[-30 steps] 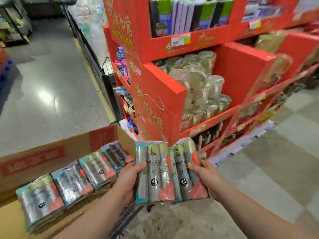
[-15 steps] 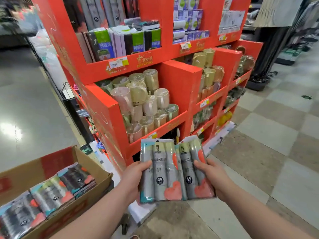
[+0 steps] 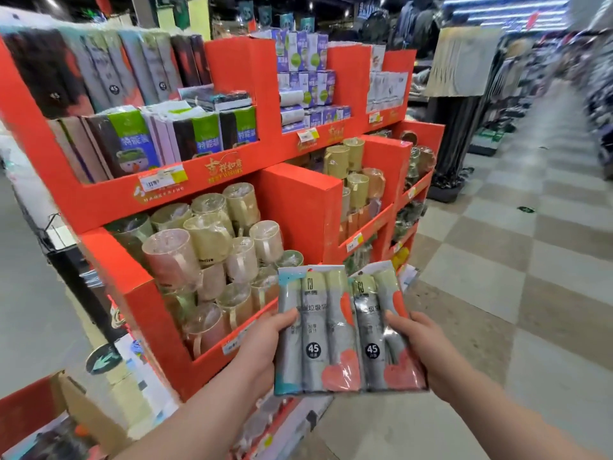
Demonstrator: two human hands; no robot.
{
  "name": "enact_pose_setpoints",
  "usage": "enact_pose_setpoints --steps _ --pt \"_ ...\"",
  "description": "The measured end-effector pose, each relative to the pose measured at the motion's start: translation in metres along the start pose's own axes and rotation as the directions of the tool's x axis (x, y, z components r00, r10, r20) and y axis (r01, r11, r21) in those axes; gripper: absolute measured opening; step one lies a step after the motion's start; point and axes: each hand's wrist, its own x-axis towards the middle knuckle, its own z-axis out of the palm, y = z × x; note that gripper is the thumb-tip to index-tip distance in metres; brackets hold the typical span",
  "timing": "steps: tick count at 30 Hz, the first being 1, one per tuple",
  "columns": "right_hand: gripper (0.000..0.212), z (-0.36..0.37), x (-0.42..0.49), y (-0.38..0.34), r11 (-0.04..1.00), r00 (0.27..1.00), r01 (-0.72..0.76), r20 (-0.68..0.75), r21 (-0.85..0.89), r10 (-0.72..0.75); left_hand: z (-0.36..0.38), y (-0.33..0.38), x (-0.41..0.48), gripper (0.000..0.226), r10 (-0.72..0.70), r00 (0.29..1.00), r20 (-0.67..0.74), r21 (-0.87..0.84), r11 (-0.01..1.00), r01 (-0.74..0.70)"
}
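Two flat plastic packs of grey rolls marked 45 lie side by side in front of me. My left hand (image 3: 265, 343) grips the left pack (image 3: 315, 330) at its left edge, thumb on its face. My right hand (image 3: 418, 346) grips the right pack (image 3: 381, 333) at its right edge, thumb on top. Both packs stand upright, slightly overlapping, level with the lowest shelf of the red cardboard display stand (image 3: 298, 200). Matching packs (image 3: 109, 71) lean on the stand's top left shelf.
Wrapped cups (image 3: 205, 240) fill the stand's middle shelf, boxed rolls (image 3: 305, 78) the upper right. An open cardboard box (image 3: 83, 416) with more packs sits at the lower left. A checkered aisle floor (image 3: 514, 277) runs to the right past clothing racks (image 3: 464, 111).
The view has swung upward and right: the cardboard box has slid to the lower left corner and the stand's top shelves have come into sight. Both hands keep holding the packs, now carried higher.
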Motion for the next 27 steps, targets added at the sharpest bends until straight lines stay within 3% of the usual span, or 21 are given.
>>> enact_pose_setpoints --steps 3,6,9,15,19,27 --pt "0.010 -0.003 0.029 -0.026 0.999 0.999 0.044 -0.033 0.020 -0.043 0.018 0.023 0.031 0.018 0.063 0.998 -0.016 0.008 0.998 -0.063" --pt "0.018 0.006 0.059 -0.049 0.998 0.998 0.055 -0.037 0.041 -0.053 0.027 0.051 0.057 0.019 0.100 0.995 -0.001 0.007 0.995 -0.100" --pt "0.016 0.018 0.089 -0.068 0.996 0.998 0.060 0.000 0.061 -0.060 0.028 0.077 0.079 0.008 0.123 0.992 0.023 0.008 0.992 -0.123" --pt "0.017 0.049 0.141 -0.094 0.997 0.995 0.060 0.075 0.044 -0.063 0.022 0.117 0.104 0.016 0.157 0.987 -0.032 -0.036 0.987 -0.158" --pt "0.020 0.077 0.173 -0.110 0.998 0.982 0.066 0.177 0.015 -0.068 0.010 0.138 0.118 0.006 0.200 0.975 -0.098 -0.053 0.977 -0.206" --pt "0.013 0.147 0.236 -0.153 0.997 0.905 0.069 0.418 0.032 -0.076 -0.011 0.181 0.135 0.010 0.298 0.906 -0.300 -0.101 0.935 -0.340"
